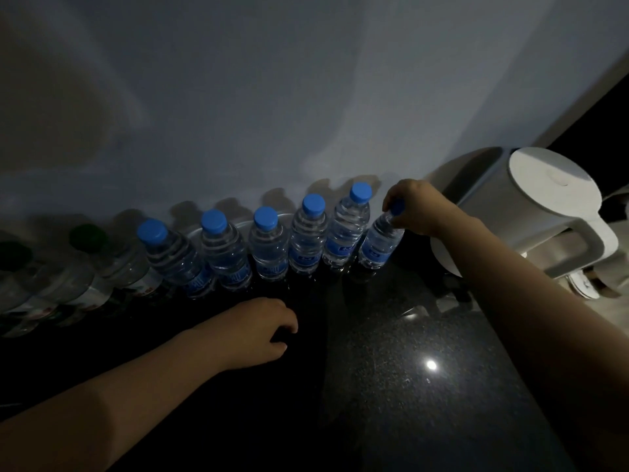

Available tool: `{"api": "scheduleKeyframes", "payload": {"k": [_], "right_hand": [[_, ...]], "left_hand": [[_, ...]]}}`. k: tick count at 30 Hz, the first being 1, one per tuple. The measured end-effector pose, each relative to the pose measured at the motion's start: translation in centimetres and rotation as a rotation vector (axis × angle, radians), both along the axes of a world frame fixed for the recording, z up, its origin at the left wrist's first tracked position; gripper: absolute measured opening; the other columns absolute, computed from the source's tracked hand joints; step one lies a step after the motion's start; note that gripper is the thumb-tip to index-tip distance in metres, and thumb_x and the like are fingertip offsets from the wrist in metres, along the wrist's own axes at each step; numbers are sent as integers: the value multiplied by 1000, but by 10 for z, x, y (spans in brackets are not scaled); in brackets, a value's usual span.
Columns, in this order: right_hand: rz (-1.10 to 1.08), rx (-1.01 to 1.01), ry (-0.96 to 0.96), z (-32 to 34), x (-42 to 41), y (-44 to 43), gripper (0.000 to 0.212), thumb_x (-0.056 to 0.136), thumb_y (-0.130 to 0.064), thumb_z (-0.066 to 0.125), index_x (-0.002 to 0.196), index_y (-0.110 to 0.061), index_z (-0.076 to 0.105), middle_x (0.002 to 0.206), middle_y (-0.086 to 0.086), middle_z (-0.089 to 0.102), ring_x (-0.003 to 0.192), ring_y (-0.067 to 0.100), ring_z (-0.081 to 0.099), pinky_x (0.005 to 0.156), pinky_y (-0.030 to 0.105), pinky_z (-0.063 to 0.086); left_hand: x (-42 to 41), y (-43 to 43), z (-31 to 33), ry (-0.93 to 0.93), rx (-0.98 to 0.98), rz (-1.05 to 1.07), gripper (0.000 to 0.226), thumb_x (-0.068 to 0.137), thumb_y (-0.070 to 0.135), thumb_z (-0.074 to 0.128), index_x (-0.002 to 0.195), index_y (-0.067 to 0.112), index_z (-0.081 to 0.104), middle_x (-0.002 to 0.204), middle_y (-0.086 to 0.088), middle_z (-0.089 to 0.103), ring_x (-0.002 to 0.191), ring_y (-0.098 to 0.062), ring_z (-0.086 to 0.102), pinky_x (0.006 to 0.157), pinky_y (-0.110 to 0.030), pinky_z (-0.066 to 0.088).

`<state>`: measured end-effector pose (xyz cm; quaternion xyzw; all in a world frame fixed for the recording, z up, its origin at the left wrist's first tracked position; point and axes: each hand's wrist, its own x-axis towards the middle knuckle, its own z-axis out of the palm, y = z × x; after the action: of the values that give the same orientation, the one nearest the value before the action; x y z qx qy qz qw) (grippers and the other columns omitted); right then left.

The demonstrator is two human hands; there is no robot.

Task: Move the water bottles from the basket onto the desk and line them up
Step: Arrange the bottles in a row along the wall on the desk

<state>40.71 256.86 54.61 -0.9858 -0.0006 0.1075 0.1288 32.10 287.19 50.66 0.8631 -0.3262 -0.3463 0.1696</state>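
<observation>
The right hand [413,207] pinched the cap of the last bottle [379,245] at one o'clock, ending the row [267,248] on the desk [391,369]. The left hand [262,327] rested loosely curled, empty, at twelve.

Likely a kitchenette: dark speckled stone counter [408,335], white electric kettle [531,212] against plain wall [272,97].

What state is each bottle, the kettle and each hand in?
Rightmost blue-capped clear plastic water bottle: capped, tilted.
Five other blue-capped bottles: capped, upright, in a row.
Green-capped clear bottles: capped, row's left end.
White plastic kettle: upright, lid shut.
Right-hand grip: pinching the tilted bottle's cap.
Left-hand grip: empty, on dark desk.
</observation>
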Motion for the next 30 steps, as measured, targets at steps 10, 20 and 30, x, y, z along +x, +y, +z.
{"api": "scheduleKeyframes", "payload": {"k": [10, 20, 30], "right_hand": [[-96, -10, -73, -6, 2, 2, 34, 81, -12, 71, 114, -11, 61, 116, 9, 60, 102, 22, 59, 85, 28, 48], [6, 24, -136, -10, -7, -2, 31, 80, -9, 70, 110, -14, 62, 116, 7, 58, 92, 13, 49, 80, 24, 43], [-37, 20, -116, -7, -20, -2, 36, 83, -7, 67, 117, -14, 58, 119, 8, 56, 103, 22, 56, 92, 31, 49]], "left_hand": [[-1, -2, -1, -23, -12, -6, 31, 88, 32, 61, 119, 32, 57, 114, 14, 51, 102, -1, 50, 93, -25, 46], [0, 5, -2, -14, -16, 7, 31, 87, 32, 61, 118, 32, 59, 114, 13, 53, 101, -2, 52, 94, -28, 48], [-5, 8, 6, -20, -11, 17, 32, 88, 31, 61, 119, 31, 58, 116, 12, 53, 102, -2, 52, 95, -25, 47]]}}
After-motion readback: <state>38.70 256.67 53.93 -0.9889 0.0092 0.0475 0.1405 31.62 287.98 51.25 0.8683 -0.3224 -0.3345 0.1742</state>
